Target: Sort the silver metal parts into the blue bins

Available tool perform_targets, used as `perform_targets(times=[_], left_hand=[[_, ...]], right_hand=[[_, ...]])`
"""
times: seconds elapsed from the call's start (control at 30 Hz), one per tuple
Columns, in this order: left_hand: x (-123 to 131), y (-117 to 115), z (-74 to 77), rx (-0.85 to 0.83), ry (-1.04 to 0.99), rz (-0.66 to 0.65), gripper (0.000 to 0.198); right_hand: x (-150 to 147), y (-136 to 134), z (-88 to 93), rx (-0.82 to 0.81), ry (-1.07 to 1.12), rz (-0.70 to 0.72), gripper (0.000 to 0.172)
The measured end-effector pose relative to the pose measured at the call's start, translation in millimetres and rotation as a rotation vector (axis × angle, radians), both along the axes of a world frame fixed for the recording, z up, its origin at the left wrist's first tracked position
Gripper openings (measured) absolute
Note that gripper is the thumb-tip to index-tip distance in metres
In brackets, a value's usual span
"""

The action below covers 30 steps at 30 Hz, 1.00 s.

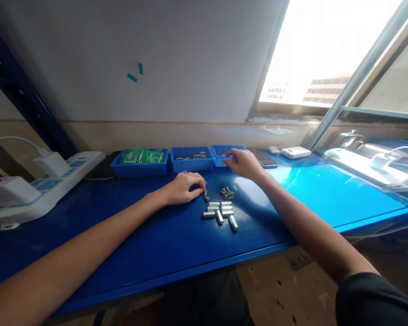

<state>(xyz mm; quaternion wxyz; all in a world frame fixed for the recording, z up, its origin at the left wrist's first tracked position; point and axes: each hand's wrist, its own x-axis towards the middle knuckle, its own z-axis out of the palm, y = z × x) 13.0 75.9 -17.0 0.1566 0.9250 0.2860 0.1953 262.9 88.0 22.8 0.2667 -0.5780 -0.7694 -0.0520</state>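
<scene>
My left hand (187, 188) rests on the blue table, its thumb and fingertips closed at a small screw (206, 198) or two; exactly what is between the fingertips is too small to tell. Over the front edge of the right blue bin (221, 162) is my right hand (241, 162), fingers curled, with thumb and index finger apart and nothing visible between them. A small pile of screws (227, 194) lies between the hands. Nearer to me, several silver metal bars (219, 217) lie in a loose group.
The middle blue bin (192, 164) holds metal pieces, and the left blue bin (139, 170) green packets. White power strips (59, 181) stand at the far left and right. A dark phone (265, 159) and white power bank (295, 152) lie behind my right forearm.
</scene>
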Motion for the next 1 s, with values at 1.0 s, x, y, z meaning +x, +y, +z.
perform_targets(times=[1.0], left_hand=[[6, -5, -6.9, 0.212, 0.164, 0.229, 0.016]], right_hand=[[-49, -46, 1.7, -0.063, 0.086, 0.658, 0.005]])
